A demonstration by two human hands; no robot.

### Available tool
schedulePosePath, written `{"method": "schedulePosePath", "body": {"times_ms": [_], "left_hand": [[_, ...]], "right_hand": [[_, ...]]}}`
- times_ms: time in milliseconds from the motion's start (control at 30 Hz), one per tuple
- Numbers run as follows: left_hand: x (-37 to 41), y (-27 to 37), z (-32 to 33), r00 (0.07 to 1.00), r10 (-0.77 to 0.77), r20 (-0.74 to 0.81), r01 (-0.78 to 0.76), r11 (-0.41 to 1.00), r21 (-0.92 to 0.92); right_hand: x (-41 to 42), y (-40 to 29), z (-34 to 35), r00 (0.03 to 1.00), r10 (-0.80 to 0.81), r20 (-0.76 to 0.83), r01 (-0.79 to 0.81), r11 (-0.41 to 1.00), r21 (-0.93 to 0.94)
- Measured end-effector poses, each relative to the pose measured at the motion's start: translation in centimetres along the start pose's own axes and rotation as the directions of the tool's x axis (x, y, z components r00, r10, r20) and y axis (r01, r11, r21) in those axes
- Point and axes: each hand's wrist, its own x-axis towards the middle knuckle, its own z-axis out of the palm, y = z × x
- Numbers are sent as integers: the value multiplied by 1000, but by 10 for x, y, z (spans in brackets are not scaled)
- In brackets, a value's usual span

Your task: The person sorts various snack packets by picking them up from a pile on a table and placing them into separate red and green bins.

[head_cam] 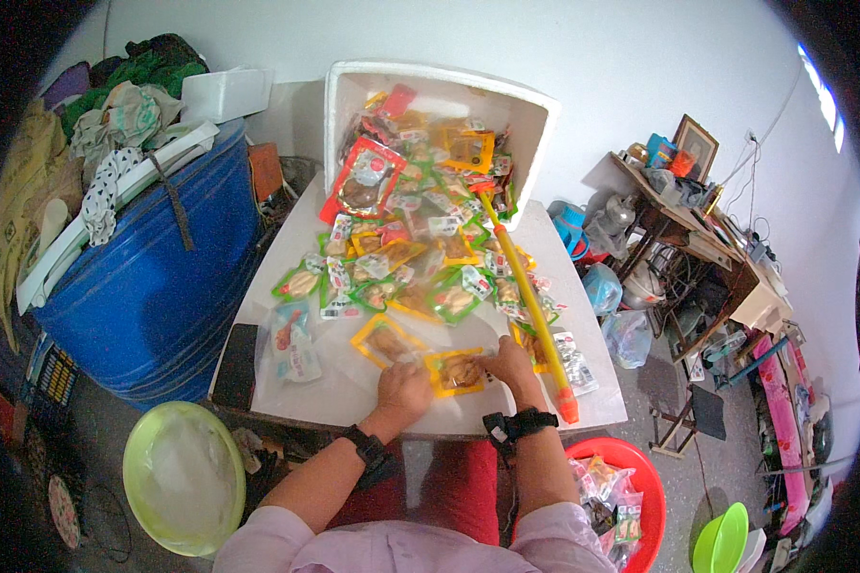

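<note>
My left hand (405, 392) is at the left edge of a yellow-bordered food packet (456, 372), fingers curled against it near the table's front. At the packet's right side is my right hand (510, 367), fingers bent towards it. Another yellow-bordered packet (387, 341) lies just beyond my left hand. Many green- and yellow-edged packets spill from a tipped white foam box (441, 71), with a red-edged packet (367, 179) at its opening. A yellow tube with orange ends (527, 294) lies slantwise over the packets, right of my right hand. A clear bag with print (295, 344) rests at the left.
Below the white table (430, 422) stand a green-yellow basin (184, 480) on the left and a red basin (652, 494) holding packets on the right. A large blue barrel (165, 279) stands left of the table. A cluttered wooden desk (688, 229) and plastic bags are at the right.
</note>
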Motion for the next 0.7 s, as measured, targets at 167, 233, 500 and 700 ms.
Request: {"method": "schedulePosePath", "body": {"times_ms": [167, 233, 500, 700], "left_hand": [[2, 4, 1, 999, -6, 32, 7, 1000, -7], [-1, 1, -1, 994, -52, 97, 53, 999, -6], [0, 4, -1, 985, -91, 144, 90, 996, 16], [0, 0, 1, 997, -46, 69, 46, 999, 8]], "right_hand": [[29, 85, 60, 986, 127, -110, -46, 835, 548], [7, 63, 30, 982, 111, 150, -186, 629, 755], [-10, 56, 21, 988, 46, 148, -148, 570, 808], [6, 30, 22, 962, 65, -264, -2, 972, 233]]}}
